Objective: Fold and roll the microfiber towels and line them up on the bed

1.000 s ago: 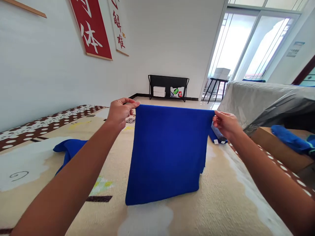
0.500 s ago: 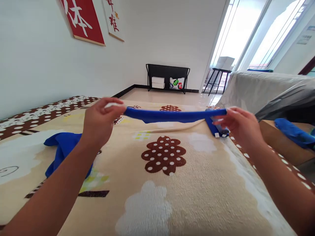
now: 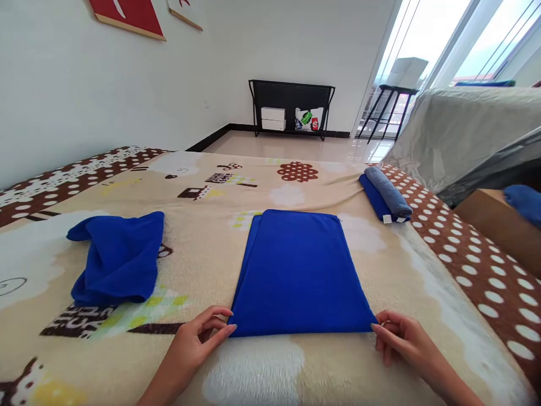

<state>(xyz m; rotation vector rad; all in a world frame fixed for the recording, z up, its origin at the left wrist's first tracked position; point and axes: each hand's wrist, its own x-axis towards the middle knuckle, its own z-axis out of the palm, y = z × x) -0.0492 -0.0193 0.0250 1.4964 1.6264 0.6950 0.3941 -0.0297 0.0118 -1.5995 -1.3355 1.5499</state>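
Observation:
A blue towel point(image 3: 302, 273), doubled over, lies flat on the patterned blanket point(image 3: 203, 242) in front of me. Its near left corner is pinched by my left hand point(image 3: 198, 338), between thumb and fingers. At the near right corner, my right hand point(image 3: 401, 335) pinches the cloth the same way. The far left side shows the lower layer sticking out slightly past the upper one. Off to the left lies a second blue towel point(image 3: 120, 259), crumpled and apart from my hands.
Two rolled towels point(image 3: 386, 192), one blue and one greyish, lie side by side at the right. Beyond the blanket's right edge stands a cardboard box point(image 3: 477, 217) with blue cloth on it. A black rack point(image 3: 291, 98) and a plastic-covered sofa point(image 3: 460, 124) stand farther off.
The towel was stretched in the air between both hands; it has come down toward me and now rests flat on the blanket. Both hands are lower, still at its corners. The view has tilted down.

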